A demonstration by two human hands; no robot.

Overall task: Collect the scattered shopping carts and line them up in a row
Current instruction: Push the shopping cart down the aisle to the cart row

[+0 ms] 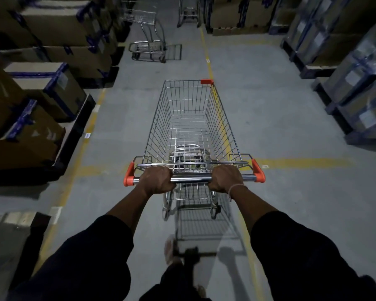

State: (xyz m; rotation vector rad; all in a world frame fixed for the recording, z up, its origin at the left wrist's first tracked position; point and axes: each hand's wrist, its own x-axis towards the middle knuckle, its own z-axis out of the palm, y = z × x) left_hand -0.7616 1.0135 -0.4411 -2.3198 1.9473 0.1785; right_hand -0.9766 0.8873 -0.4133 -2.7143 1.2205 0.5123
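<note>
A wire shopping cart [191, 118] with orange corner caps stands right in front of me, its basket empty. My left hand [156, 179] grips the left part of its chrome handle bar [191, 178]. My right hand [225, 178] grips the right part of the same bar. A second shopping cart [147, 31] stands ahead on the left side of the aisle. A third shopping cart [189, 11] shows at the far end, cut off by the top edge.
Stacked cardboard boxes [52, 29] on pallets line the left side. Wrapped pallet loads [356, 61] line the right. Yellow floor lines [206, 53] run down and across the grey concrete aisle. My foot [170, 250] shows below the cart.
</note>
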